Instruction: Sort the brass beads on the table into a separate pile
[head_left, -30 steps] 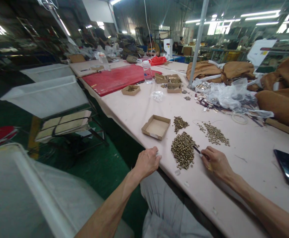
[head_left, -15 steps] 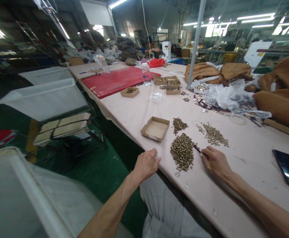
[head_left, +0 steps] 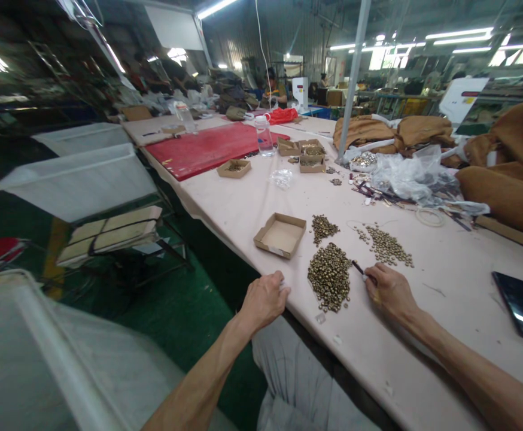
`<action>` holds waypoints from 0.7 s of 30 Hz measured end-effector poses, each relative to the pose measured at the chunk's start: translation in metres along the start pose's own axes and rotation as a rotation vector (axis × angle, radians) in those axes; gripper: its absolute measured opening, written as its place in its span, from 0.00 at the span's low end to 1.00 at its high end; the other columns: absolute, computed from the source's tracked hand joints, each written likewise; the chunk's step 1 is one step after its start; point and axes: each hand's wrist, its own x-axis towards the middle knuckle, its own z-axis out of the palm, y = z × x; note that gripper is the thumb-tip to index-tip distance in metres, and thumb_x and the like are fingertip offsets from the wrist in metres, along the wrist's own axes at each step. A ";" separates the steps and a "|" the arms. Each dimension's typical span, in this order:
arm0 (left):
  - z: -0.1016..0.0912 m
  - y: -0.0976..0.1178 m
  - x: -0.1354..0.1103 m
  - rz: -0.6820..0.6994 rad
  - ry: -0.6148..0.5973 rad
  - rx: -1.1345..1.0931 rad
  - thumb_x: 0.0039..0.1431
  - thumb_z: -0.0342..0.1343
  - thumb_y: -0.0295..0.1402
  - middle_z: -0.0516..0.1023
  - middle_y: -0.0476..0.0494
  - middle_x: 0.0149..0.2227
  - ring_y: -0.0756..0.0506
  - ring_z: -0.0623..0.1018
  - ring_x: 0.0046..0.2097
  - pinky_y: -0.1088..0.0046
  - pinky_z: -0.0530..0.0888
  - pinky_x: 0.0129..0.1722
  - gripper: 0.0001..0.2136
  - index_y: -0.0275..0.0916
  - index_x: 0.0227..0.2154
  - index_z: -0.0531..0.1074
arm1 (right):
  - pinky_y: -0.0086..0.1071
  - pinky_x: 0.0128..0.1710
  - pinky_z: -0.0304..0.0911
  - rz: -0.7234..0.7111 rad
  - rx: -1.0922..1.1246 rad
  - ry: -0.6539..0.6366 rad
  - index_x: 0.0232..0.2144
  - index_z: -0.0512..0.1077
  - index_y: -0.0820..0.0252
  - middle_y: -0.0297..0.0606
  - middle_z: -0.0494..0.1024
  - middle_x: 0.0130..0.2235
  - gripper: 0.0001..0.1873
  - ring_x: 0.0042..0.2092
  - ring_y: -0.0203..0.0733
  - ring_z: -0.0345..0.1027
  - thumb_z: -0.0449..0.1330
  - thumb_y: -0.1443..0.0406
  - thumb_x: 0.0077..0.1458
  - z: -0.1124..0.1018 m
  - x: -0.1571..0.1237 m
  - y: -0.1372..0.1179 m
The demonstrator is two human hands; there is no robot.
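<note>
My left hand (head_left: 264, 299) rests curled at the near edge of the pink table (head_left: 450, 281), fingers closed on a small white bit I cannot make out. My right hand (head_left: 389, 290) pinches a thin dark tool (head_left: 358, 269) whose tip touches the right side of a large pile of small brass rings (head_left: 330, 276). A smaller pile (head_left: 324, 227) lies behind it and a looser spread of rings (head_left: 386, 244) lies to the right. An empty shallow cardboard box (head_left: 280, 234) sits to the left of the piles.
A dark phone (head_left: 522, 307) lies at the right. Crumpled clear plastic (head_left: 407, 173) and brown garments (head_left: 508, 191) fill the back right. Further along are small boxes (head_left: 312, 154), a water bottle (head_left: 264, 135), a red mat (head_left: 207, 146). White bins (head_left: 77, 179) stand left. A person works far behind.
The view has drifted slightly; both hands stay in the same places, the right hand's tool still at the edge of the big pile.
</note>
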 end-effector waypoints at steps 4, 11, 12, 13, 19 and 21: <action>-0.001 0.000 0.000 0.004 0.002 -0.008 0.66 0.49 0.42 0.81 0.39 0.40 0.39 0.81 0.44 0.67 0.71 0.42 0.12 0.42 0.45 0.69 | 0.32 0.35 0.55 0.012 -0.028 0.004 0.35 0.75 0.60 0.39 0.73 0.33 0.11 0.34 0.39 0.65 0.52 0.65 0.59 0.005 0.008 0.004; -0.004 0.001 0.000 -0.004 -0.016 -0.012 0.66 0.49 0.42 0.81 0.39 0.39 0.39 0.81 0.44 0.67 0.71 0.43 0.12 0.42 0.45 0.70 | 0.31 0.34 0.56 0.043 -0.043 0.083 0.35 0.75 0.59 0.39 0.73 0.33 0.11 0.33 0.39 0.64 0.53 0.64 0.59 -0.005 0.011 0.026; -0.004 0.001 0.000 -0.001 -0.013 -0.013 0.66 0.49 0.42 0.81 0.39 0.39 0.39 0.81 0.44 0.67 0.71 0.43 0.11 0.42 0.45 0.70 | 0.31 0.34 0.57 0.020 -0.027 0.074 0.35 0.75 0.59 0.39 0.73 0.33 0.11 0.33 0.39 0.64 0.53 0.64 0.59 -0.009 0.007 0.025; -0.004 0.001 0.001 0.001 -0.010 -0.015 0.66 0.49 0.41 0.81 0.39 0.39 0.39 0.81 0.44 0.67 0.71 0.43 0.11 0.42 0.45 0.70 | 0.31 0.34 0.57 -0.008 -0.007 0.054 0.36 0.75 0.59 0.39 0.73 0.33 0.10 0.33 0.39 0.65 0.53 0.64 0.59 -0.013 0.002 0.023; -0.001 0.002 0.001 -0.009 -0.019 -0.007 0.66 0.49 0.42 0.81 0.40 0.39 0.39 0.81 0.44 0.66 0.72 0.44 0.12 0.42 0.45 0.70 | 0.31 0.33 0.60 -0.103 0.156 -0.039 0.41 0.74 0.58 0.39 0.74 0.33 0.11 0.32 0.38 0.66 0.53 0.65 0.60 -0.037 -0.040 -0.005; -0.001 0.004 0.000 -0.012 -0.021 0.002 0.66 0.49 0.43 0.81 0.39 0.39 0.39 0.81 0.44 0.66 0.72 0.44 0.13 0.42 0.45 0.70 | 0.31 0.34 0.61 -0.146 0.196 -0.100 0.43 0.74 0.58 0.40 0.74 0.35 0.11 0.32 0.38 0.66 0.54 0.65 0.61 -0.043 -0.053 -0.013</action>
